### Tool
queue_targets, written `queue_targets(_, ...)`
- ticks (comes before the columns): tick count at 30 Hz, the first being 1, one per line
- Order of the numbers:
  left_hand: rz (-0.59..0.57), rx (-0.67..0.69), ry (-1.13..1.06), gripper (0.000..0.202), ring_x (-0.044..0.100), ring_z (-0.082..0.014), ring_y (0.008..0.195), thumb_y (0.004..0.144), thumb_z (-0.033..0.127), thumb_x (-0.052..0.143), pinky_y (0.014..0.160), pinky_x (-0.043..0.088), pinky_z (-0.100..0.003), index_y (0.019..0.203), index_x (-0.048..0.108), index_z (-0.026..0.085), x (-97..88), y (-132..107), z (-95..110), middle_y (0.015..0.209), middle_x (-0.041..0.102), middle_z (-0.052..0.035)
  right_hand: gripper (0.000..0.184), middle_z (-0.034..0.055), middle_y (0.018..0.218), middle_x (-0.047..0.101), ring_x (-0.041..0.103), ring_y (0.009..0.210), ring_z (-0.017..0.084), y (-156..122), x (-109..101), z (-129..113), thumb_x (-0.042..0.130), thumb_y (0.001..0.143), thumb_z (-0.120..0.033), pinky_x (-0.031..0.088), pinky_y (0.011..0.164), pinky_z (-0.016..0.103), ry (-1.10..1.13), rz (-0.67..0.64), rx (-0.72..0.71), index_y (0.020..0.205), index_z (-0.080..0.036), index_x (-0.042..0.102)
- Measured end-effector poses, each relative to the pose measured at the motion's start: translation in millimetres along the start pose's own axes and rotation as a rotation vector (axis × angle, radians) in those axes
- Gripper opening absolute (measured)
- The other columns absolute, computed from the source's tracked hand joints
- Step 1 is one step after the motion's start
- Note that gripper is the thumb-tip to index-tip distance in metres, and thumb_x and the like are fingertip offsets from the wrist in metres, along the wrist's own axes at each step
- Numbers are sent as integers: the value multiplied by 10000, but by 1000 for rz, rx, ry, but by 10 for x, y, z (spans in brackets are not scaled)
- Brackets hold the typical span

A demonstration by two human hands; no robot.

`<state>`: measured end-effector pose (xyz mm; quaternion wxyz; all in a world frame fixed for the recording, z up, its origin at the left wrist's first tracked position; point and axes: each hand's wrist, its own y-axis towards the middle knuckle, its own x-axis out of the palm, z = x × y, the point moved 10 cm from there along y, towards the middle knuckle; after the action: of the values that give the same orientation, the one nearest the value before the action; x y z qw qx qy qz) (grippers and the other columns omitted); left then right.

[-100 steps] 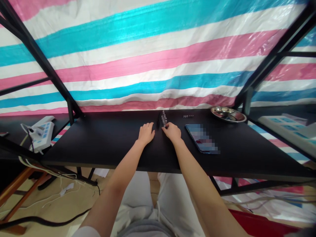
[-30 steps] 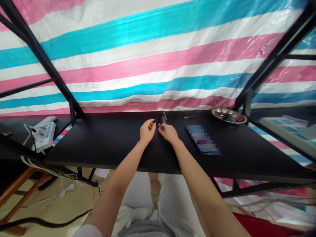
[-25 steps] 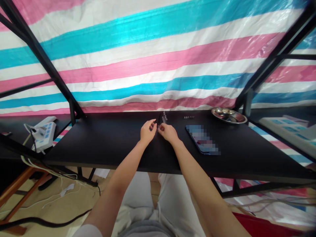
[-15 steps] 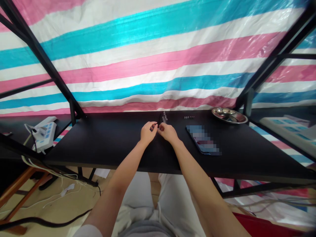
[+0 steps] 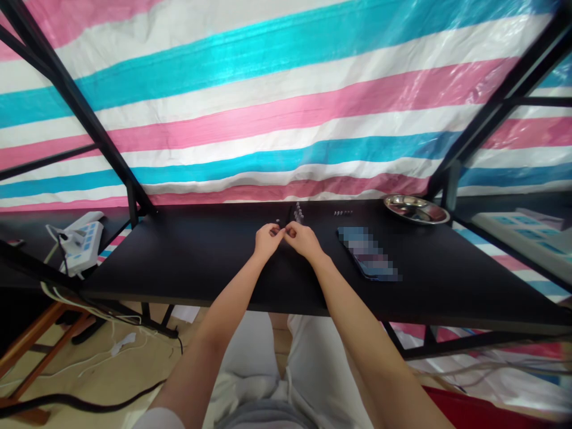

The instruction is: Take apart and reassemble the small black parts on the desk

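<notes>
The striped sheet (image 5: 268, 119) is brightly lit, whitish glare streaking its creases at upper right, while the black tabletop (image 5: 179, 256) reads dark. The wide lens stretches and blurs the edges; the clear pieces (image 5: 298, 212) beyond the right hand (image 5: 304, 239) look soft, and the phone (image 5: 367, 253) screen is broken into pixel blocks.

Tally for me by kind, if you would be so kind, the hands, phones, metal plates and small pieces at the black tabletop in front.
Hands: 2 (left hand, right hand)
Phone: 1
Metal plate: 1
Small pieces: too tiny to count, left out
Total counted: 4
</notes>
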<state>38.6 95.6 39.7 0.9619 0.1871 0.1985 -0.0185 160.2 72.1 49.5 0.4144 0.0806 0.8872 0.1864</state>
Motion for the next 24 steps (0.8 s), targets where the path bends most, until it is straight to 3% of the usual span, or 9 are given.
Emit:
queue_targets(9, -38, -260, -336, 237, 462, -75, 530, 635, 345, 672, 522, 362, -206, 643, 600, 119, 62, -24, -189, 569, 534, 13, 146, -29, 572, 513, 462, 534, 113, -3, -8, -37, 505, 744, -282, 335, 561, 223, 33, 20, -44, 820, -200, 599)
queue_targets(17, -74, -331, -385, 286, 480, -79, 525, 610, 393, 683, 458, 338, -189, 650, 587, 127, 79, -59, -253, 579, 542, 3, 149, -30, 566, 521, 464, 524, 110, -9, 9, -83, 503, 755, -275, 330, 548, 220, 57, 7, -87, 831, -202, 607)
queue_targets(24, -107, -349, -377, 263, 480, -65, 522, 610, 373, 684, 439, 327, -184, 662, 593, 131, -90, -43, -275, 663, 590, -16, 172, -26, 571, 530, 471, 523, 107, -16, 48, -136, 511, 781, -318, 331, 537, 218, 66, -19, -128, 849, -200, 616)
